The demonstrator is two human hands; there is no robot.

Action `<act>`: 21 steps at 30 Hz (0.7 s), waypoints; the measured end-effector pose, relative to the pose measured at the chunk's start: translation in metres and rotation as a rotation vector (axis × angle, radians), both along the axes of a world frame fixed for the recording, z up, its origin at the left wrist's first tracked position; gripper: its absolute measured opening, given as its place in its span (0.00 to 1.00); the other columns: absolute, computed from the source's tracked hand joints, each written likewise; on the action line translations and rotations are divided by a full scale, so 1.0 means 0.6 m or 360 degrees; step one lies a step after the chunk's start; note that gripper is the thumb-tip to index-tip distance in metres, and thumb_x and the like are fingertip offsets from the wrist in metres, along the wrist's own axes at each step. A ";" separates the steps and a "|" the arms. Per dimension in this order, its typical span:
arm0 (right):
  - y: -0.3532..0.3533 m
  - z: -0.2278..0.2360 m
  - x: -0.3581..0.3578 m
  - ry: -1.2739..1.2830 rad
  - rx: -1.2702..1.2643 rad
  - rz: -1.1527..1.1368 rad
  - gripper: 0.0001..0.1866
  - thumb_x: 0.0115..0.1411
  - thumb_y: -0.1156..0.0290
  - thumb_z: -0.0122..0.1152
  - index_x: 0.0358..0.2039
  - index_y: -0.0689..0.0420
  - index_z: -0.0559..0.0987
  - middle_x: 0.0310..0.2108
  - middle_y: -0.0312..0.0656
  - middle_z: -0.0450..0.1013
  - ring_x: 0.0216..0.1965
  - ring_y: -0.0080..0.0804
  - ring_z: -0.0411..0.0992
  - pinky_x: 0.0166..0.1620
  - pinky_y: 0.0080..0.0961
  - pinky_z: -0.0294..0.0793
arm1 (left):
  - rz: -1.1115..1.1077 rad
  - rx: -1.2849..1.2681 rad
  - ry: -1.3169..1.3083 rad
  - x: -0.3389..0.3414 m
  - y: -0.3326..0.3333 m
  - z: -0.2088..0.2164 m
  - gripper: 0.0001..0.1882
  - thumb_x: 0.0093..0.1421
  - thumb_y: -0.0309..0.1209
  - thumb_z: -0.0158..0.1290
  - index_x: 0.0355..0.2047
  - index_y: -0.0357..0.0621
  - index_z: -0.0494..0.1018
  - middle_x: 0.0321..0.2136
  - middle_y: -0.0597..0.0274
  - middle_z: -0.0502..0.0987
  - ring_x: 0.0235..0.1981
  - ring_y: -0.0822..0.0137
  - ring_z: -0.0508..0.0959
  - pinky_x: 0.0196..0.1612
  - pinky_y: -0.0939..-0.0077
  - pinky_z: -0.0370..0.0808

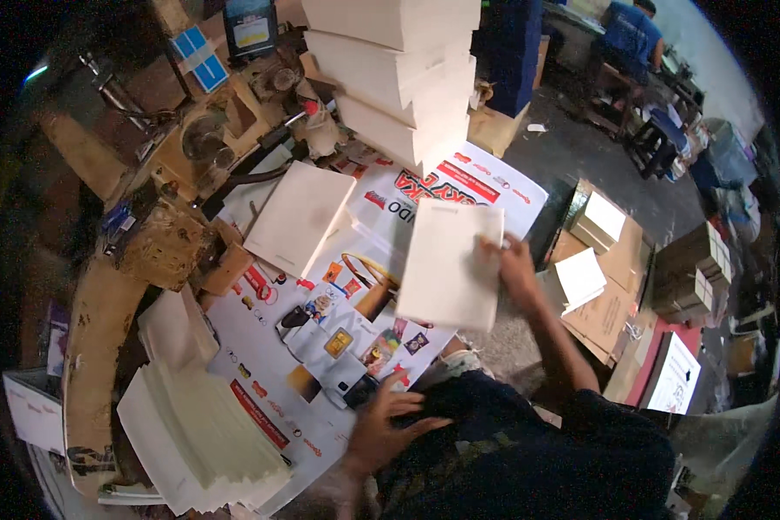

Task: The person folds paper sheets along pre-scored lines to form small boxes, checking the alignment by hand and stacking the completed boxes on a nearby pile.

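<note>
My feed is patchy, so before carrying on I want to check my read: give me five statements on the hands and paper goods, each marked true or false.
1. The right hand has hold of a pale booklet at its right edge. True.
2. The left hand holds scissors. False: it holds nothing visible, its fingers spread near the printed sheet.
3. A tall stack of cream blocks stands beyond the booklet. True.
4. The fanned pile of papers lies right of the booklet. False: it lies to the lower left.
5. A person in blue shows at the upper right. True.
</note>
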State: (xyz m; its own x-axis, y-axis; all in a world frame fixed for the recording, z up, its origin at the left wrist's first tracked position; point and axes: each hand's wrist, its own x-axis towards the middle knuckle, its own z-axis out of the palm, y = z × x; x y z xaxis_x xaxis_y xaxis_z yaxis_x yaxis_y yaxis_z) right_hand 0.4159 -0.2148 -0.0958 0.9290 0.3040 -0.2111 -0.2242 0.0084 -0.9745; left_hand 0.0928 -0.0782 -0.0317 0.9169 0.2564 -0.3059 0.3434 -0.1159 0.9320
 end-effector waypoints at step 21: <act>0.058 0.036 0.308 -0.1376 -0.1834 -0.0146 0.34 0.41 0.58 0.76 0.50 0.53 0.77 0.51 0.49 0.73 0.56 0.50 0.68 0.59 0.45 0.65 | 0.1322 0.1888 0.0850 -0.534 0.299 0.231 0.30 0.42 0.38 0.70 0.46 0.42 0.75 0.44 0.53 0.79 0.45 0.60 0.77 0.50 0.65 0.74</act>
